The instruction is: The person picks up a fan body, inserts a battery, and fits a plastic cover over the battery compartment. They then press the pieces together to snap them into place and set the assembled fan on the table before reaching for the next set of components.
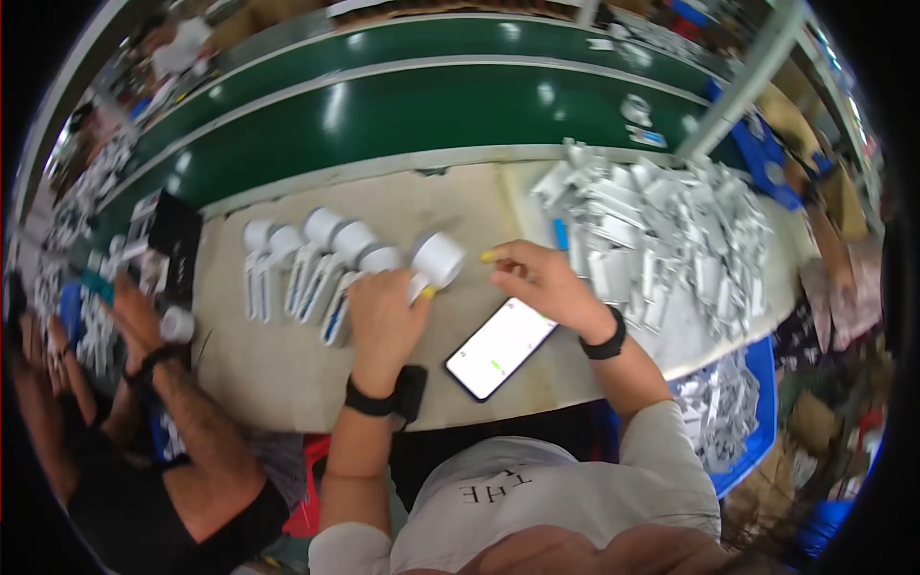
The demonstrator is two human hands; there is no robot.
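Observation:
My left hand (388,316) is closed around the lower end of a white device with a round drum-shaped head (439,259). Most of its grip is hidden behind the fingers. My right hand (544,286) hovers just right of that head, thumb and forefinger apart with nothing visible between them. Yellow covers sit on a fingertip of each hand. Several similar white devices (331,235), with round heads and long slim handles, lie in a row to the left. A phone with a lit white screen (500,347) rests on the table below my right hand.
A large heap of white plastic parts (661,230) covers the table's right side. Below the right edge stands a blue bin (762,407) of parts. Behind the table runs a green conveyor belt (422,110). Close on my left, a co-worker's arm (192,402) reaches beside a black box (172,235).

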